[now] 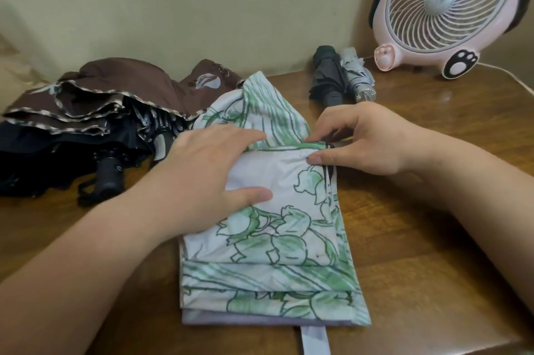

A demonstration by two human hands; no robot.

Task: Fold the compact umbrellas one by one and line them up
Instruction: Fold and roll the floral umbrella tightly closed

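A white umbrella with a green flower print lies flat on the wooden table, its panels laid in pleats and its strap pointing toward me. My left hand presses flat on the canopy's upper left part. My right hand pinches the fabric's right edge by a dark rib tip. A brown umbrella with a black lining lies loose at the left, handle toward me. Two folded umbrellas, one dark grey and one light patterned, lie side by side at the back.
A pink desk fan stands at the back right against the wall, its white cord trailing along the table's right side. The table's front edge runs under the strap.
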